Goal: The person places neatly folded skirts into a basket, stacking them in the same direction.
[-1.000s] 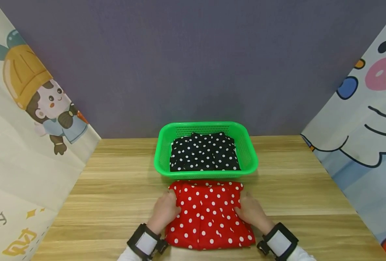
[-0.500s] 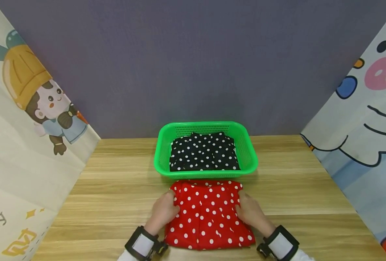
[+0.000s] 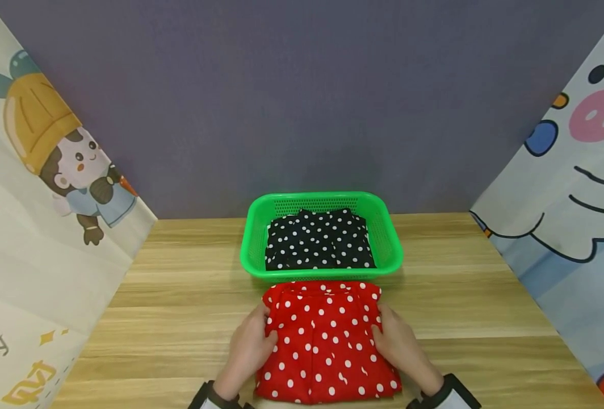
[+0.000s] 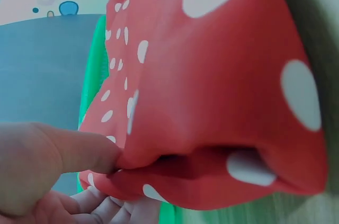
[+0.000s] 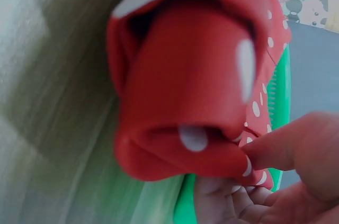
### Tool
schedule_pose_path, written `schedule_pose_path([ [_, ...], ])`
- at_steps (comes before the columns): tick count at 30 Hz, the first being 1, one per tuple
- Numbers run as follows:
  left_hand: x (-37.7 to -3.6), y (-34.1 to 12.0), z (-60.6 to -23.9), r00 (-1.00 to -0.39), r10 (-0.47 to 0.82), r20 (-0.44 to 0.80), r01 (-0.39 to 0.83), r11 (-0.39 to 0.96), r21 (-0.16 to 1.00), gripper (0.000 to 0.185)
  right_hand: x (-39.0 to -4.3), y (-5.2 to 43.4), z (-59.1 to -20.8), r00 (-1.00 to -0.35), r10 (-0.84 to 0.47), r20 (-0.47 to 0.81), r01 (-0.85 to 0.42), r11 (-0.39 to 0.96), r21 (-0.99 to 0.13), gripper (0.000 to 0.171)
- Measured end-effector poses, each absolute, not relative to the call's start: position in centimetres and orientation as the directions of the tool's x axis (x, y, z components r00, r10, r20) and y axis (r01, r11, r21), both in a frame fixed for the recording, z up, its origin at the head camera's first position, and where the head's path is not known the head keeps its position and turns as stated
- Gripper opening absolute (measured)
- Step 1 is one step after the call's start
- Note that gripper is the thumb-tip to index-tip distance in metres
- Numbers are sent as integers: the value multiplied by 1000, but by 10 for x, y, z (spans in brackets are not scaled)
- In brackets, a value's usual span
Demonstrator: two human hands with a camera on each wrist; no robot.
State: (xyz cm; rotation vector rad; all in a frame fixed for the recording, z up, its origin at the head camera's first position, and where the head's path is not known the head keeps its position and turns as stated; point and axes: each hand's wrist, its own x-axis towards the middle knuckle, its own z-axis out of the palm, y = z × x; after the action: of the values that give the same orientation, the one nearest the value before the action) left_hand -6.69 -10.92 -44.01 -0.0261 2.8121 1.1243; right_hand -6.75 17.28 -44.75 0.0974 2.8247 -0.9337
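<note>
Left hand (image 3: 247,346) and right hand (image 3: 400,345) pinch side edges of folded red dotted garment (image 3: 326,341), thumbs on top. Lift seems underway; next, likely carry far into green basket (image 3: 390,241), onto black dotted garment (image 3: 318,245).

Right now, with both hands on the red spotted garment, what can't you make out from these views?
- Head view: the left hand and right hand have fingertips tucked under the red polka-dot garment, hidden by the cloth.
- Head view: the garment's near edge and both wrists are cut off by the frame's bottom.
- Green basket: whatever lies beneath the black polka-dot garment is covered.
- Wrist views: the table is blurred and the cloth fills the frame.
</note>
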Motion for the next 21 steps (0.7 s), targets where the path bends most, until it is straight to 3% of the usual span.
schedule_pose_path([
  [8,-57,-108,-430,-995,-10,-95,-70,745,663,37,-60,172,-440,-997,7,-71,47,815,-577,40],
  [21,-60,-108,-414,-998,16,55,47,780,624,42,-65,171,-428,-1000,9,6,3,818,-576,40],
])
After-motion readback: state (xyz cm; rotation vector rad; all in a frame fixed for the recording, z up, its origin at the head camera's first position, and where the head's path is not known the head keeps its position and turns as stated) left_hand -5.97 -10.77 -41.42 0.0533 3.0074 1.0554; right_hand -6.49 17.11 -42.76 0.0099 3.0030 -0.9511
